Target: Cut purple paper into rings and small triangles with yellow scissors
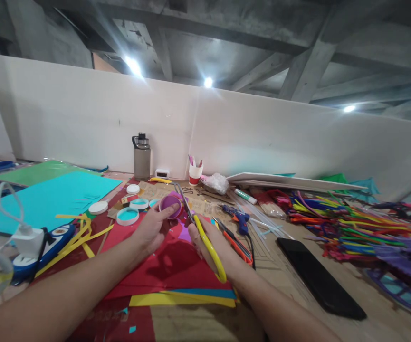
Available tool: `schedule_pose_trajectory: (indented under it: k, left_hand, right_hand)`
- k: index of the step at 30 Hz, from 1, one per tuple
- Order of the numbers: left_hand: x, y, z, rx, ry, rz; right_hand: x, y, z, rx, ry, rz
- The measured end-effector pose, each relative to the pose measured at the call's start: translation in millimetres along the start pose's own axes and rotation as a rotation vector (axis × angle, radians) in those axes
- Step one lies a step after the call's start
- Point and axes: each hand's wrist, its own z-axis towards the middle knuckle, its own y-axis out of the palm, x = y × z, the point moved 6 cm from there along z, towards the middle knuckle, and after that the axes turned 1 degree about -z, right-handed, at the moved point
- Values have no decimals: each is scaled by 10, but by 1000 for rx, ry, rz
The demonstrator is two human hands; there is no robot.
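Observation:
My left hand (pixel 153 230) is closed on a round purple piece (pixel 167 208), which looks like a small shallow cup or lid; its exact kind is unclear. The thumb lies across its front. My right hand (pixel 205 237) grips a pair of yellow-handled scissors (pixel 203 237), blades pointing up and away beside the purple piece's right edge. Whether the blades touch it I cannot tell. Under both hands lie red sheets (pixel 144 270), with a purple scrap (pixel 185 232) between the hands. White lids lined with turquoise (pixel 127 216) sit left of the purple piece.
A blue glue gun (pixel 241 219) and orange-handled scissors (pixel 239 247) lie right of my hands, near a black phone (pixel 319 278). Colourful pipe cleaners (pixel 362 223) cover the right side. Turquoise board (pixel 44 199), yellow strips (pixel 80 237) and a power strip (pixel 44 251) are left; a bottle (pixel 142 159) stands behind.

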Motion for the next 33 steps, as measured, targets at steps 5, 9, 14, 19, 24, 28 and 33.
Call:
schedule_pose_trajectory:
  k: [5,9,14,19,24,28,33]
  left_hand:
    - [-2,16,3,-21,-9,-7]
    - [6,34,-3,-36,-10,-18]
    - [4,8,7,-21,-16,-22]
    - [37,-8,24,17,4,-13]
    - [65,0,6,83,1,-16]
    - [68,0,-5,105,2,-6]
    - [67,-2,-10,108,11,18]
  right_hand:
    - [-21,-3,-8,-32,-13,-34]
    - [-33,-11,-25,-61,-18,-16]
    - [-10,-17,-26,-47,-21,0]
    - [-18,-22,-37,-52,-9,-23]
    - [-72,-41,-56,-47,-19,-9]
    - [-54,-34,-58,-37,-17,-8]
    - [8,-21,-46,-15,7,-27]
